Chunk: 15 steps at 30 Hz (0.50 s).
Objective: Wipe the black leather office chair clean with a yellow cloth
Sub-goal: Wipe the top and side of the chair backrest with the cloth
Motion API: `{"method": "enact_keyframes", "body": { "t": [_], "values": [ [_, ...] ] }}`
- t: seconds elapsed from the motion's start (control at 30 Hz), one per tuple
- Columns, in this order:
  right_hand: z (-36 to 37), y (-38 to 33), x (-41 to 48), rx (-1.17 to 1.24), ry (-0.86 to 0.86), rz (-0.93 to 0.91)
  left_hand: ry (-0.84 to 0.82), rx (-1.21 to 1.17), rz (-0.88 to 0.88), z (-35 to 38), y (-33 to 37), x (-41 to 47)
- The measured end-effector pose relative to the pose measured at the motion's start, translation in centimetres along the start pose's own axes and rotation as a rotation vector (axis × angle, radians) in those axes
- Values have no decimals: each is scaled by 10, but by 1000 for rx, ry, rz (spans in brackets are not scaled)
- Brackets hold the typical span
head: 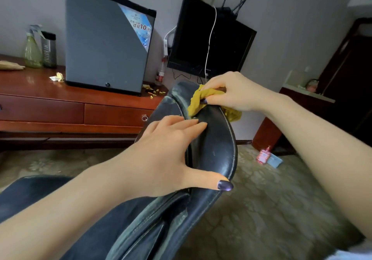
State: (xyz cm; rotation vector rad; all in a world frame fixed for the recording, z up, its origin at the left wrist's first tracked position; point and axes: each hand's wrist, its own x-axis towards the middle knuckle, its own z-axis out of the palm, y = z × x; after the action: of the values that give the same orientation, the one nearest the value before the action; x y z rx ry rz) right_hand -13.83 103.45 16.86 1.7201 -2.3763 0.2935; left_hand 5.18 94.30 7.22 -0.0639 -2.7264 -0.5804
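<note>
Visibly scuffed, dusty black chair (217, 149)

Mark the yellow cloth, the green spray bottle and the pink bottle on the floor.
crumpled yellow cloth (195, 102): head view, on the bunched fold at its left.
translucent green plastic spray bottle (32, 54): head view, on its rounded body.
small pink plastic bottle (262, 156): head view, on its label.
</note>
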Motion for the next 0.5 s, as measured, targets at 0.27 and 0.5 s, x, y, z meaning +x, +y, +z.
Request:
{"method": "enact_keyframes", "body": {
  "t": [0.27, 0.5],
  "values": [
    [21, 15, 52, -143, -48, 81, 150, -136, 17, 16, 2, -7],
    [13, 6, 18, -100, -147, 91, 289, -191, -3, 19, 11, -17]
  ]
}}
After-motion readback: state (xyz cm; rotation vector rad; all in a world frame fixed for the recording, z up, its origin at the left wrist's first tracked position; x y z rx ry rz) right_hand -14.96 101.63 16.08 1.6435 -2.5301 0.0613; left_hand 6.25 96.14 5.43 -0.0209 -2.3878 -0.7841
